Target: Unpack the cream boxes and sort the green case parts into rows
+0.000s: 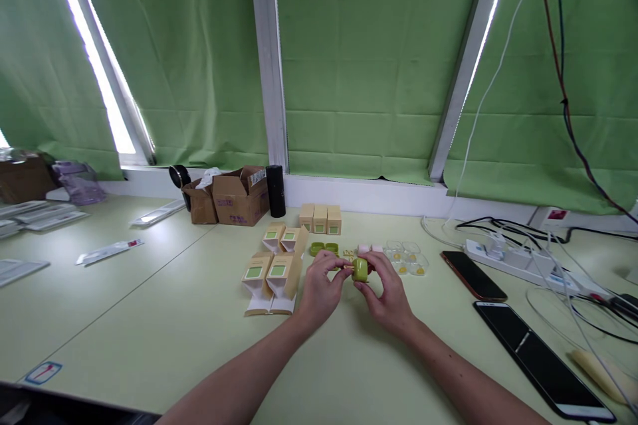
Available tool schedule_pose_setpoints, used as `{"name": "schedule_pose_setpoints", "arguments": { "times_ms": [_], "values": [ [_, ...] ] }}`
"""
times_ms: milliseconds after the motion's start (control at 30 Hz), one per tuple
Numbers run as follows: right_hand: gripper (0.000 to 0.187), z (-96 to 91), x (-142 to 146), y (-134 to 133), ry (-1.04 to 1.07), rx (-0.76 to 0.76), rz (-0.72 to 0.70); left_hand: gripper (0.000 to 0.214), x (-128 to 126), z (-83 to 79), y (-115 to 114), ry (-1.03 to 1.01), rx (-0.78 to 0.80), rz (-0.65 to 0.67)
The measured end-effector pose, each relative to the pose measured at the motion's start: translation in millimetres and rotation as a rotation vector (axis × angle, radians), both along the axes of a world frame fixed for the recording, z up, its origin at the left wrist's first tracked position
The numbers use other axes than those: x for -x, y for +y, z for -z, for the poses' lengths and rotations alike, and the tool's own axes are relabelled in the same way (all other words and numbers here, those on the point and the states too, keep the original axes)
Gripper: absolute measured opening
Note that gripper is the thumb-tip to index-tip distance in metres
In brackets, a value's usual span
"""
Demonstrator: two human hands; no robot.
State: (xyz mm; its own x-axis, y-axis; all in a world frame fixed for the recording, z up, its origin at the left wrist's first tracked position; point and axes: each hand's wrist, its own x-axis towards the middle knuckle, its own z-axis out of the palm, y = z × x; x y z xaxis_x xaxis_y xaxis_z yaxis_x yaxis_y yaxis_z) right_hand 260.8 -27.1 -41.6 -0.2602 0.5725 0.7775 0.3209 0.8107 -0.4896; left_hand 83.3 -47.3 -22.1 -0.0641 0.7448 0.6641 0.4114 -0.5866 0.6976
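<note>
In front of me my right hand (387, 293) grips a small glossy green rounded case (359, 270) between thumb and fingers. My left hand (319, 284) is pinched at the case's left side, on a small yellowish piece (347, 267) too small to name. Just behind the hands lie green cases (323, 249), tiny yellowish pieces (348, 253) and pale pink blocks (369, 248). Clear plastic cups (407, 257), some with yellow bits inside, sit to the right of my right hand. Open cardboard packets (272, 273) with green labels lie left of my left hand.
Small closed boxes (320, 219) stand at the back, near a black cylinder (276, 191) and brown cartons (240, 196). On the right are two phones (473, 275), a power strip (523, 265) and loose cables. Flat packets (109, 252) lie on the left.
</note>
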Motion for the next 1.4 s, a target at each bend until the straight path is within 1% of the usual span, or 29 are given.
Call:
{"name": "schedule_pose_setpoints", "arguments": {
  "times_ms": [267, 700, 800, 967, 1067, 1200, 1400],
  "values": [
    [0.04, 3.9, -1.4, 2.2, -0.013, -0.018, -0.006, 0.008, 0.6, 3.1, 1.3, -0.005, 0.014, 0.005],
    [0.044, 8.3, -2.1, 3.6, -0.013, 0.016, -0.034, 0.007, 1.0, 6.0, 2.5, -0.007, 0.033, -0.008],
    [0.045, 8.8, -1.4, 3.3, 0.012, 0.063, -0.067, 0.007, 0.8, 6.4, 2.6, -0.004, 0.031, -0.015],
    [0.044, 3.4, 1.6, 0.4, 0.103, 0.235, -0.165, 0.01, -1.1, 6.1, 1.8, 0.003, 0.025, -0.045],
    [0.043, 0.6, 3.0, 0.3, 0.179, 0.306, -0.222, 0.013, -2.6, 4.2, -0.7, 0.022, 0.021, -0.044],
    [0.038, 0.7, 2.9, 3.2, 0.231, 0.332, -0.181, 0.026, -2.9, 1.2, -3.8, 0.049, 0.027, -0.028],
    [0.05, 2.3, 1.9, 5.1, 0.198, 0.249, -0.096, 0.037, -2.0, 0.1, -3.3, 0.061, 0.036, -0.011]
  ]
}}
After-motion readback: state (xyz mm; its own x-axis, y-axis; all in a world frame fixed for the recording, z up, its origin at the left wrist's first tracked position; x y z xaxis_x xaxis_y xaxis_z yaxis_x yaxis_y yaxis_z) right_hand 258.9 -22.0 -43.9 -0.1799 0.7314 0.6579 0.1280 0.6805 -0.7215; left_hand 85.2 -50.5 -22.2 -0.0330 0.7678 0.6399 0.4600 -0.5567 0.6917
